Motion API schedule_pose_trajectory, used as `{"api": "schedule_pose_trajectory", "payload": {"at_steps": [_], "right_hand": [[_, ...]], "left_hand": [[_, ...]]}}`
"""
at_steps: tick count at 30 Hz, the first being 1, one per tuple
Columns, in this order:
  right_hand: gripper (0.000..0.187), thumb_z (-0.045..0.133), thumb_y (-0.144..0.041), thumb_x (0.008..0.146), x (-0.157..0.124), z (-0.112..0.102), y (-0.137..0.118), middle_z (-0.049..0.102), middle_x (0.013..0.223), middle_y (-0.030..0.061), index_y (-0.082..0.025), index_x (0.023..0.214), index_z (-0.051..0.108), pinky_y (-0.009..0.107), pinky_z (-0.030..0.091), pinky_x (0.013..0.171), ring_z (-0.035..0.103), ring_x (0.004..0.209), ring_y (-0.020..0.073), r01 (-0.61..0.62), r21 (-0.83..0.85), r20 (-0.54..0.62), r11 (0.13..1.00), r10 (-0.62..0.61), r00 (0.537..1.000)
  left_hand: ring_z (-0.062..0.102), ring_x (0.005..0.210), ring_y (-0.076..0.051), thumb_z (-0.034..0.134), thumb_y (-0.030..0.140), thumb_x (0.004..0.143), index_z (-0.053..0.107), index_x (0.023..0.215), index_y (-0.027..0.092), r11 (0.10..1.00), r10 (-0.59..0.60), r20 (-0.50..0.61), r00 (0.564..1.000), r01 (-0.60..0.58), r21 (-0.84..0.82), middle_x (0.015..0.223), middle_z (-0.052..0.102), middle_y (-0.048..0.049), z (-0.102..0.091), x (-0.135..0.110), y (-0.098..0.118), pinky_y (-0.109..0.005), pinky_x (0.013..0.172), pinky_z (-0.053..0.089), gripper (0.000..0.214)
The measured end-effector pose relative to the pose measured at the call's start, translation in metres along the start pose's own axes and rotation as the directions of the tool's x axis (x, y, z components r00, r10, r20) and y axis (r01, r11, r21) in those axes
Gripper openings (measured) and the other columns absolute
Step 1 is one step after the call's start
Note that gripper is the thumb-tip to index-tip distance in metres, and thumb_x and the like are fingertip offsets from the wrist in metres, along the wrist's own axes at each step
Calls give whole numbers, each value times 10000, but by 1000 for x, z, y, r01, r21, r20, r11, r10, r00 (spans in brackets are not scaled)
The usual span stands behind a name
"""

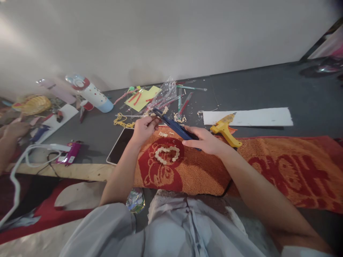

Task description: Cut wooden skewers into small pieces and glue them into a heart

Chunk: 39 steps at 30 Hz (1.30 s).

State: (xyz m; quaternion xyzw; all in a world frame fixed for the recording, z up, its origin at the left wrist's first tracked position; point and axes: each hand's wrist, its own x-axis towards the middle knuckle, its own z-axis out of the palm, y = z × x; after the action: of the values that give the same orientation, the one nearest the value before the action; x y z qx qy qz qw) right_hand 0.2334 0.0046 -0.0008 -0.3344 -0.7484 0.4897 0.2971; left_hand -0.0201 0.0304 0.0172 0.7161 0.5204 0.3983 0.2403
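My right hand (pixel 200 141) is wrapped around a long dark blue tool (pixel 174 125), whose exact kind I cannot make out. The tool slants up and left, with its far end close to my left hand (pixel 146 128). That left hand is closed in a pinch near small pale pieces; what its fingertips hold is too small to name. Below both hands, a heart-shaped ring of pale pieces (pixel 157 155) lies on the orange and red towel (pixel 206 175). A few loose pale sticks (pixel 163 134) rest between the ring and the tool.
A yellow glue gun (pixel 225 130) lies against a white strip (pixel 257 117) on the right. Behind my hands are clear plastic wrap (pixel 167 92) and yellow paper (pixel 142 98). Leftward are a tablet (pixel 119 146), a spotted bottle (pixel 93 94) and another person's hand (pixel 17 130).
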Motion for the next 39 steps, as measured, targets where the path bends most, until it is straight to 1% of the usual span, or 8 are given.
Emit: {"api": "schedule_pose_trajectory", "payload": {"at_steps": [4,8,11,14,17,22,29,39], "right_hand": [[487,607,-431,834,2,5,1,654,1225,87,-192,1257,579,455,445,963,603,1107,300,-16,-35,-62,999,14,998],[419,577,-420,840,4,13,0,671,1094,85,-170,1176,590,421,452,901,612,1006,276,-25,-59,-143,998,17,990],[405,565,-400,841,5,19,-2,661,1092,86,-172,1175,577,412,447,897,599,1004,266,-10,-36,-182,999,4,983],[423,555,-373,841,6,25,-5,648,1162,79,-185,1220,555,416,436,942,586,1065,264,30,45,-198,999,-21,980],[451,548,-387,835,8,32,-5,644,1184,86,-181,1237,557,442,427,975,578,1098,280,52,77,-192,996,-36,981],[490,530,-396,834,10,37,-4,629,1246,83,-203,1284,525,459,390,1034,545,1177,286,60,79,-194,995,-43,980],[404,535,-359,829,10,37,-3,662,1149,85,-172,1187,557,435,421,982,588,1090,274,13,63,-183,998,-1,983],[384,532,-354,833,11,36,-3,680,1098,61,-183,1175,579,429,443,956,605,1043,260,-11,107,-170,994,29,985]], "left_hand": [[560,590,-127,521,357,889,619,661,166,957,145,-183,972,-91,276,633,639,-47,4,-1,1,-249,586,432,313],[561,699,-155,540,377,884,611,687,183,886,349,-385,854,-168,433,700,648,-59,8,-8,9,-293,704,433,286],[492,526,-121,503,444,903,522,515,185,928,268,-269,925,-172,331,505,543,-20,14,-15,16,-274,581,386,467],[541,526,-124,528,543,867,591,575,168,985,100,-74,992,-89,148,541,606,-28,24,-19,21,-254,531,389,480],[633,636,-160,608,642,765,668,795,143,991,-17,78,997,27,-134,730,705,-70,34,-18,24,-264,596,489,504],[692,829,-208,721,624,668,659,964,132,855,-88,238,967,196,-481,955,729,-124,42,-16,26,-332,777,569,577],[690,840,-203,757,571,660,649,919,116,787,-157,305,939,306,-537,967,722,-122,42,-18,25,-292,724,573,535],[680,794,-185,724,592,684,640,924,125,798,-167,322,932,319,-512,914,713,-104,46,-17,20,-293,699,568,532]]}}
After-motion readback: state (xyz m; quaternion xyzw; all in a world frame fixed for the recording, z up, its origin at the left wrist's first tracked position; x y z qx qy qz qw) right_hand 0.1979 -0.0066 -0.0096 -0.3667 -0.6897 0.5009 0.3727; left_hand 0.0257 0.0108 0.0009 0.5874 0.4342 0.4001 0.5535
